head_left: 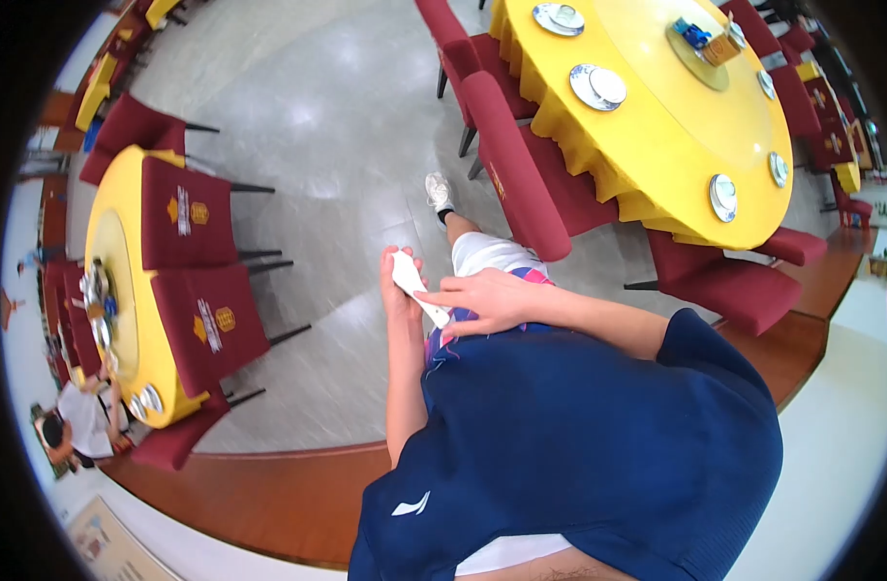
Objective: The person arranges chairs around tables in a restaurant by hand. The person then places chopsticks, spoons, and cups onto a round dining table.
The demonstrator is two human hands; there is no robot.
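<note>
A white, elongated object [407, 275], shaped like a ceramic spoon, lies slantwise in front of my body. My left hand [397, 295] holds its broad upper part from beneath, fingers curled around the sides. The narrow lower end sits between the thumb and fingertips of my right hand [487, 298], which comes in from the right. Small dark marks show near that narrow end. Both hands are close together above the grey floor and my patterned shorts.
A round table with a yellow cloth [560, 116] and plates stands at upper right, dark red chairs [521, 174] beside it. Another yellow table [129, 203] with chairs [211, 320] stands left. A person in a white top [85, 418] is at lower left.
</note>
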